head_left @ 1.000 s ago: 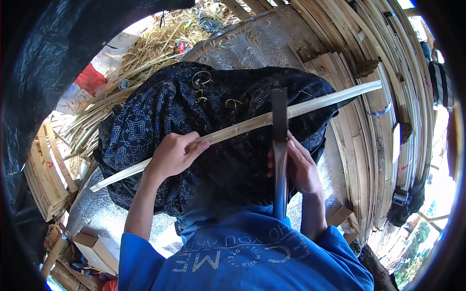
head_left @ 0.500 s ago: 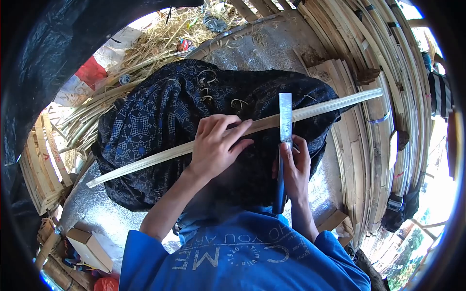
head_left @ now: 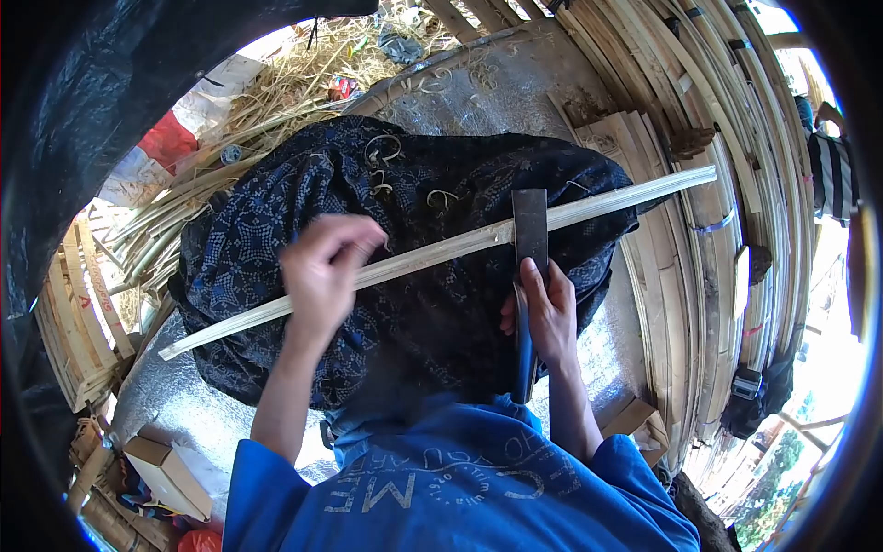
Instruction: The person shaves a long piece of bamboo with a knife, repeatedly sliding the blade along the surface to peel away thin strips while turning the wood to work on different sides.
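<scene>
A long pale split bamboo strip (head_left: 432, 253) lies slantwise over a dark blue patterned cloth (head_left: 262, 230) on my lap. Blurred by motion, my left hand (head_left: 317, 271) hovers over the strip's left part, and its grip cannot be made out. My right hand (head_left: 549, 308) is closed around the handle of a knife. The knife's wide dark blade (head_left: 531, 224) crosses the strip right of its middle. Thin curled shavings (head_left: 441, 196) rest on the cloth.
Long bamboo strips (head_left: 676, 267) are stacked along the right side. Shavings (head_left: 317, 78) and loose strips cover the floor at the upper left. A cardboard box (head_left: 168, 474) stands lower left. Someone in striped clothing (head_left: 832, 175) is at the far right edge.
My left hand has come off the middle of the strip and moved left. The knife blade has turned from its bright face to a dark one and shifted slightly left.
</scene>
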### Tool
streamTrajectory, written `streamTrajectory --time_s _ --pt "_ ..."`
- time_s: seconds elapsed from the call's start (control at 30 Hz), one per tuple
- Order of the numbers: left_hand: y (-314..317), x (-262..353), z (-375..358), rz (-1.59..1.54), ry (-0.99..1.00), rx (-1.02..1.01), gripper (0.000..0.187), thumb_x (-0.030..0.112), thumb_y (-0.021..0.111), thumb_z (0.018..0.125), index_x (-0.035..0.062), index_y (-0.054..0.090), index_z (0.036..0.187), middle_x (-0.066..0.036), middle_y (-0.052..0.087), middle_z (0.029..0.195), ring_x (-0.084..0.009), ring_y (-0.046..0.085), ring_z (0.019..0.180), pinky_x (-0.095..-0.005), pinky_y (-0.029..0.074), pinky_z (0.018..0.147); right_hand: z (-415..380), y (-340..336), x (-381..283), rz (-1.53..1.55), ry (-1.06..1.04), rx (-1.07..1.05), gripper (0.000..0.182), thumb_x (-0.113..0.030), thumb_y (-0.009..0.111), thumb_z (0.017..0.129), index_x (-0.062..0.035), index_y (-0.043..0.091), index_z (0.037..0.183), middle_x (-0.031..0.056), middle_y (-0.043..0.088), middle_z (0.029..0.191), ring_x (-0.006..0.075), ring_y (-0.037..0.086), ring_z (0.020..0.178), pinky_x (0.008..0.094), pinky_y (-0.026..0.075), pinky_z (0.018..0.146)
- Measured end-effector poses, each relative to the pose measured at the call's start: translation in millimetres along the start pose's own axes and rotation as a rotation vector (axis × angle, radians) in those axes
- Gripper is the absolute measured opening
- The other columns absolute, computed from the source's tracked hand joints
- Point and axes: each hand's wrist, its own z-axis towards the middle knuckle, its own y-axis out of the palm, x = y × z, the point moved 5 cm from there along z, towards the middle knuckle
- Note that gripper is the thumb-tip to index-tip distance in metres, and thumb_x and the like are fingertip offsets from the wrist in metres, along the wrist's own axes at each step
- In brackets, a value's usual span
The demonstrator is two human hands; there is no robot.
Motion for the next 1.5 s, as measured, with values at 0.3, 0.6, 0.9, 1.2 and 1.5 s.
streamTrajectory --time_s 0.3,0.6,0.9,1.2,1.5 --pt "-47.2 -15.1 -1.3 0.311 -0.331 -0.208 0.021 0.017 0.058 0.093 0.0023 0.066 0.106 -0.016 0.07 0.094 -0.0226 0.069 0.08 -0.0317 0.055 0.069 -2.1 27.7 2.0 0.389 -0.068 -0.209 0.032 -0.029 0.051 0.098 0.0023 0.057 0.101 0.0092 0.064 0.075 0.0142 0.064 0.065 0.0258 0.051 0.055" --pt "-5.2 -21.9 -31.6 0.558 -0.005 -0.321 0.041 0.039 0.059 0.091 0.0105 0.055 0.062 -0.001 0.052 0.047 -0.0182 0.054 0.04 -0.0298 0.041 0.041 -2.2 34.8 -3.7 0.037 -0.096 -0.009 0.03 -0.028 0.049 0.099 0.0009 0.054 0.093 0.0042 0.056 0.063 0.0074 0.05 0.048 0.0219 0.037 0.042" --pt "-0.1 -20.9 -33.1 0.693 0.136 -0.166 0.037 0.026 0.057 0.091 0.0117 0.049 0.058 -0.001 0.049 0.048 -0.0179 0.052 0.04 -0.0296 0.042 0.041 3.5 31.2 -0.7 0.078 -0.076 -0.01 0.036 -0.033 0.047 0.099 0.0002 0.055 0.09 0.0041 0.054 0.062 0.0083 0.05 0.047 0.0216 0.039 0.041" --pt "4.3 -35.8 -34.7 0.739 0.117 -0.11 0.039 0.018 0.053 0.092 0.0092 0.053 0.054 -0.003 0.051 0.048 -0.0196 0.054 0.042 -0.0305 0.044 0.04 8.6 40.7 -5.8 -0.27 -0.001 0.14 0.038 -0.035 0.046 0.099 0.0005 0.057 0.092 0.0056 0.056 0.055 0.0116 0.057 0.047 0.0268 0.042 0.044" --pt "7.0 -46.1 -33.6 0.753 0.096 -0.125 0.04 0.017 0.055 0.09 0.0091 0.051 0.051 -0.004 0.053 0.049 -0.0204 0.054 0.041 -0.0314 0.044 0.04 14.7 43.9 -6.7 -0.383 -0.033 0.174 0.037 -0.033 0.046 0.099 0.0011 0.058 0.089 0.0093 0.056 0.054 0.0169 0.058 0.047 0.0308 0.043 0.046"
